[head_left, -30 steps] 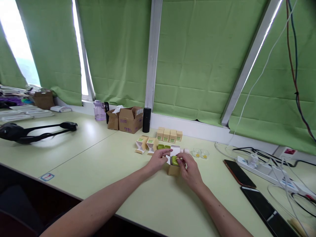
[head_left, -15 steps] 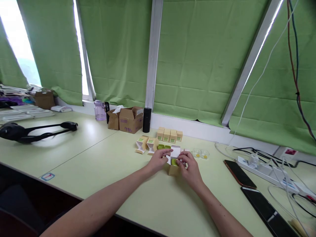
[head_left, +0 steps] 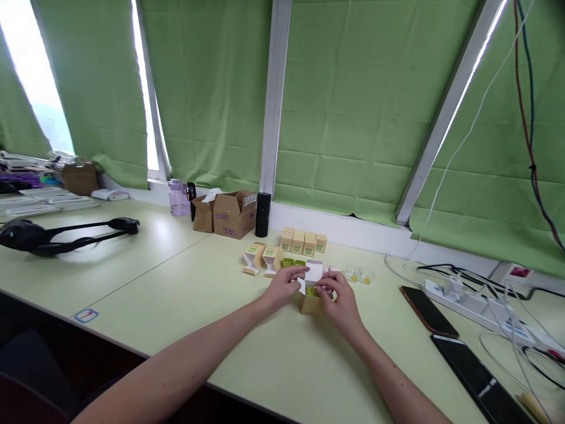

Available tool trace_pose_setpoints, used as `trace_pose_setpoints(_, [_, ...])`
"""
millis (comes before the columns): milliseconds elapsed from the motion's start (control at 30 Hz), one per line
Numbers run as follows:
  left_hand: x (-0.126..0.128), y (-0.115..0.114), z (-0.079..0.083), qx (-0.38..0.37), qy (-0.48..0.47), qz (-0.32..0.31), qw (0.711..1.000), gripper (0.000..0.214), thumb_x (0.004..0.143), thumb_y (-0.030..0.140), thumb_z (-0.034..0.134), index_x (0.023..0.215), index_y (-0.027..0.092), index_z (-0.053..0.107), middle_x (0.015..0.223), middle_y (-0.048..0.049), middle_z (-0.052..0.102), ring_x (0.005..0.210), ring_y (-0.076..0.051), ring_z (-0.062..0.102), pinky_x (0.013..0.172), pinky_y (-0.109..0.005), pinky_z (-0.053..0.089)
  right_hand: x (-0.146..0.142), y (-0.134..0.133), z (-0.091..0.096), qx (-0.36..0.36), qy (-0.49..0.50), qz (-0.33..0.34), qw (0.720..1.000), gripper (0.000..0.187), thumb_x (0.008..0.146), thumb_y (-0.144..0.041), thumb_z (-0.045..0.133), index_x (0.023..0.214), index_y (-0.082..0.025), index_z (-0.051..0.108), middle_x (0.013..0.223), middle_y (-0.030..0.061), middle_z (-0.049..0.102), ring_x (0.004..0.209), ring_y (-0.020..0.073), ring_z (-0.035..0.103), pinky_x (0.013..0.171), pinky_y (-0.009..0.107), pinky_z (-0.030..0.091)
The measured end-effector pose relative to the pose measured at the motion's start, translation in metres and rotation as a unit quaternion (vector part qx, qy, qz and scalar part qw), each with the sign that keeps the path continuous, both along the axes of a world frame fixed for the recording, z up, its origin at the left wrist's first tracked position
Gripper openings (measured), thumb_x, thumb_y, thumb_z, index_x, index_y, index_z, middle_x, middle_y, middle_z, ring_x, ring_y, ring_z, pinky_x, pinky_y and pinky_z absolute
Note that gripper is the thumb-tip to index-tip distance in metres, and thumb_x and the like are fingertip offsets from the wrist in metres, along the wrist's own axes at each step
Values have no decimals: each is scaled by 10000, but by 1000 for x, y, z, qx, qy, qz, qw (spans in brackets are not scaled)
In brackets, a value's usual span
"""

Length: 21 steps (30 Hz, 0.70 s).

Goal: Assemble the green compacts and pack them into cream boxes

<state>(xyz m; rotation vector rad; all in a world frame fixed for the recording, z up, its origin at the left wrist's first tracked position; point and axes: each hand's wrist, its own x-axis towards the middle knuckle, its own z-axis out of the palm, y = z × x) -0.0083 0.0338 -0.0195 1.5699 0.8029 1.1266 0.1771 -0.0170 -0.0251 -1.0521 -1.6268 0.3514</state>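
My left hand [head_left: 285, 287] grips the left side of a small tan box [head_left: 311, 305] that stands on the pale green table [head_left: 185, 294] with its white top flap [head_left: 314, 271] up. My right hand [head_left: 339, 301] is closed on a small green item [head_left: 311, 291] sunk in the box mouth, only its top showing. Behind the hands lie two open tan boxes [head_left: 260, 258] on their sides, loose green items [head_left: 292, 262], and a row of several closed tan boxes [head_left: 303, 241].
Two clear cups with yellow bits [head_left: 358, 274] stand right of the hands. Two phones [head_left: 426, 309] and a power strip with cables [head_left: 474, 300] lie further right. Brown cartons [head_left: 227, 215], a black cylinder [head_left: 262, 214], a purple bottle [head_left: 178, 197] and a black headset [head_left: 53, 235] sit to the left.
The green item, held above the box mouth a second ago, has gone down into the box. My right hand has lowered with it. My left hand has stayed on the box.
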Motion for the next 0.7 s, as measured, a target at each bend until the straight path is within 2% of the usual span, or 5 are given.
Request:
trace_pose_setpoints(167, [0,0,0,-6,-5,0,1000,590,656,69,578,1217,147,743,1118,-122,737,1131,-279,635,897,-335,485,0,0,0,4,-3,-1,1000,228,924,-375,598,832,-225,743,1033,108,604,818,221,591,670,356,552])
trace_pose_setpoints(300, [0,0,0,-19,-14,0,1000,584,656,85,572,1211,143,745,1100,-113,731,1106,-265,637,875,-315,466,1,1,-1,9,4,-13,1000,225,944,-381,565,864,-222,702,1006,88,615,804,210,581,722,355,529])
trace_pose_setpoints(533, [-1,-4,6,-25,-32,-3,999,510,677,123,567,1143,149,773,1005,-83,732,990,-229,640,864,-310,452,10,8,-7,0,73,-61,995,211,941,-352,513,955,-220,678,1049,87,669,962,248,617,813,375,510])
trace_pose_setpoints(700, [-1,-9,12,-42,-35,-2,998,445,724,169,567,1111,161,787,931,-70,735,941,-222,622,830,-310,449,15,16,-15,-29,121,-71,990,216,919,-333,506,993,-218,674,1067,100,698,940,256,635,777,390,529])
